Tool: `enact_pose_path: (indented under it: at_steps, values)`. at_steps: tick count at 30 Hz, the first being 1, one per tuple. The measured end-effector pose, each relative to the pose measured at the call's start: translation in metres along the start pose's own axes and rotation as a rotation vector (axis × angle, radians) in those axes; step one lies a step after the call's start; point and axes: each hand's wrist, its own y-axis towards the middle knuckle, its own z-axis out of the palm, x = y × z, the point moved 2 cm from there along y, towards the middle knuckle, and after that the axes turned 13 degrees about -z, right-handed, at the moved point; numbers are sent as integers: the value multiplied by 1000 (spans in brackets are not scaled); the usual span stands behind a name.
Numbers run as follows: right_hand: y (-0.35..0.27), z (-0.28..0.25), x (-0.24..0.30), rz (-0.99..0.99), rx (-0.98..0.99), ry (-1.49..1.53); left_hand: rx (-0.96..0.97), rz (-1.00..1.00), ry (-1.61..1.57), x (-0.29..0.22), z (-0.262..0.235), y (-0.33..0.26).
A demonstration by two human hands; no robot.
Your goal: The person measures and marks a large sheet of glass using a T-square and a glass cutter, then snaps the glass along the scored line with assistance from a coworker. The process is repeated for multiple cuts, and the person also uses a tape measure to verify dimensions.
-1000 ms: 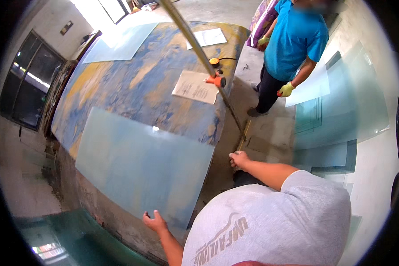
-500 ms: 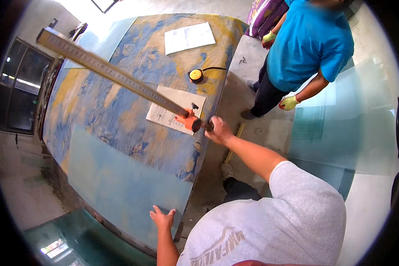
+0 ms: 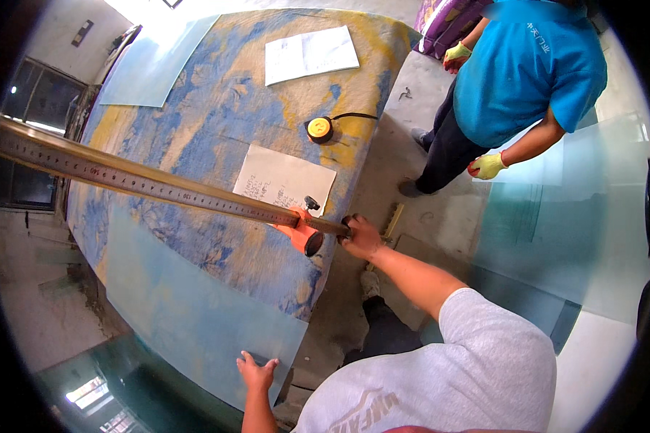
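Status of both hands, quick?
Left hand: open, fingers spread at the pale blue-green glass sheet; contact unclear.
Right hand: closed, holding the long metal ruler by its end.

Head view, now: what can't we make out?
Head view:
Ruler, far end: cut off by the dark left rim.
Ruler, near end: hidden in the right hand.
Left hand: palm turned away, so contact with the glass sheet is unclear.
Tan paper, lower part: behind the ruler.
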Motion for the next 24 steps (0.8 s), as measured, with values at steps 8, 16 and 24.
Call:
enact_pose_path:
  at_steps: [8,16,24]
  values:
    - [5,5,4,145,44,231,0,10,23,-2,-5,-7]
    - [-14,45,-25,189,-81,519,-10,49,42,-1,-7,-9]
    - [4,29,-42,168,267,523,4,70,38,-2,-11,-8]
